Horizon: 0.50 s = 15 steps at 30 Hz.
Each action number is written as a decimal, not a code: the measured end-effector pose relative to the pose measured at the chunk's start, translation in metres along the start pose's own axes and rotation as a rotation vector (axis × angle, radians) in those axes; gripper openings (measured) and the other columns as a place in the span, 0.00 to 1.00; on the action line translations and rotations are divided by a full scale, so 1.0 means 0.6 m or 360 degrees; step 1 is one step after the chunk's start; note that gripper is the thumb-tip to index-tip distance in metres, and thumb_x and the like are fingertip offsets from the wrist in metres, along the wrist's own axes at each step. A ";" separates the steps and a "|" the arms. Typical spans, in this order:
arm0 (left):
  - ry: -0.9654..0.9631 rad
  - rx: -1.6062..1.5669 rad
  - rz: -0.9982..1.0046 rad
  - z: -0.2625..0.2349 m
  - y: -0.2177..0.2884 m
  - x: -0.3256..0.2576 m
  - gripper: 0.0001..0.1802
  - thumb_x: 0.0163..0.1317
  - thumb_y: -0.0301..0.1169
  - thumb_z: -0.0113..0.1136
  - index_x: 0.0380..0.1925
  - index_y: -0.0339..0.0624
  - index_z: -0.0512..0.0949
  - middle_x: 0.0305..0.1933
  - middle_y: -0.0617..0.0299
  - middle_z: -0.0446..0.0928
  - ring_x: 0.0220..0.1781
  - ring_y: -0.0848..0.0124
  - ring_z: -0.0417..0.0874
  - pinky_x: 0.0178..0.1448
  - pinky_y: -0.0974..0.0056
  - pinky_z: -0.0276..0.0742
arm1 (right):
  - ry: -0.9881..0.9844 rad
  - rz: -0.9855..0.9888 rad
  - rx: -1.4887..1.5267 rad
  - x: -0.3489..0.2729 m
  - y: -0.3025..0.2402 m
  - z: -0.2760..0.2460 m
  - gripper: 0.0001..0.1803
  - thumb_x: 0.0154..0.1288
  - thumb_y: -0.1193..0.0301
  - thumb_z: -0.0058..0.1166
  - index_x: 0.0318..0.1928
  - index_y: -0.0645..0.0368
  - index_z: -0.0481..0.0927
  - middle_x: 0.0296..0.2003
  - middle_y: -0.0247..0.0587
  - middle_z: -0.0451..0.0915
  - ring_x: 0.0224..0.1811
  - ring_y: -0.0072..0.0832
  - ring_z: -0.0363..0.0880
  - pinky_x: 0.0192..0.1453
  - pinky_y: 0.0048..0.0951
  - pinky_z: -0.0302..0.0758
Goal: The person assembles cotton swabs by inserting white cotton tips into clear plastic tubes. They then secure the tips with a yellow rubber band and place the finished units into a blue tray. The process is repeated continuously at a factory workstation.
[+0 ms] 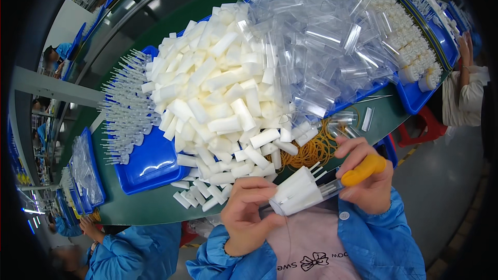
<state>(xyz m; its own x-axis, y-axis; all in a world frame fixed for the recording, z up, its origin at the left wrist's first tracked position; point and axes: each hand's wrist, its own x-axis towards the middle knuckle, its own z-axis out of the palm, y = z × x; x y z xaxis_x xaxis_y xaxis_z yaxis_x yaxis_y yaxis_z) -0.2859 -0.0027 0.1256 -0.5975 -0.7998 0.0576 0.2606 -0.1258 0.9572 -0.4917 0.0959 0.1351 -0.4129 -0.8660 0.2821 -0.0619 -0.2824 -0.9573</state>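
Above my lap, my left hand [251,212] grips the wide end of a white, tapered assembly [297,193] between thumb and fingers. Thin white rods poke out of its upper right end, and narrow clear plastic parts [330,188] extend toward my other hand. My right hand [369,179] pinches those clear parts, a yellow finger cot [363,171] covering one of its fingers. How the assembly's pieces fit together inside is hidden. Yellow-brown rubber bands [311,147] lie in a heap just beyond my hands.
White foam cylinders [218,83] and clear plastic sleeves [327,41] form large piles on the green table [124,210]. White thin-stemmed parts [129,103] fill part of a blue tray [148,168] at left. Tweezers [376,97] lie right. Co-workers [124,254] sit on both sides.
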 end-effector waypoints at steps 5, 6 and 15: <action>-0.0066 0.0041 0.0078 0.004 -0.004 -0.005 0.25 0.40 0.24 0.75 0.41 0.34 0.76 0.48 0.53 0.70 0.48 0.67 0.75 0.51 0.65 0.72 | -0.0059 0.0015 0.0037 -0.015 0.002 0.013 0.13 0.43 0.74 0.69 0.32 0.58 0.80 0.34 0.34 0.79 0.50 0.34 0.71 0.65 0.47 0.56; -0.0094 0.0066 0.0082 0.005 -0.004 -0.005 0.25 0.40 0.23 0.75 0.41 0.34 0.77 0.47 0.53 0.70 0.47 0.67 0.75 0.51 0.65 0.72 | -0.0057 0.0033 0.0059 -0.016 0.002 0.015 0.13 0.43 0.74 0.69 0.32 0.58 0.80 0.35 0.34 0.78 0.50 0.34 0.71 0.65 0.47 0.56; -0.0141 0.0081 0.0086 0.000 -0.001 -0.012 0.25 0.42 0.24 0.74 0.42 0.34 0.75 0.47 0.52 0.70 0.47 0.67 0.75 0.52 0.65 0.72 | -0.0175 -0.0025 -0.0001 -0.014 0.009 0.021 0.16 0.44 0.75 0.69 0.36 0.61 0.80 0.36 0.38 0.77 0.49 0.34 0.72 0.62 0.42 0.61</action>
<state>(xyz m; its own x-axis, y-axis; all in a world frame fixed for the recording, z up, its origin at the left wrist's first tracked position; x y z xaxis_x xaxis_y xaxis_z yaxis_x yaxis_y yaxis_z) -0.2819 0.0030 0.1245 -0.6491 -0.7491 0.1321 0.2566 -0.0522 0.9651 -0.4772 0.0968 0.1286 -0.3096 -0.9016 0.3021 -0.0681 -0.2958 -0.9528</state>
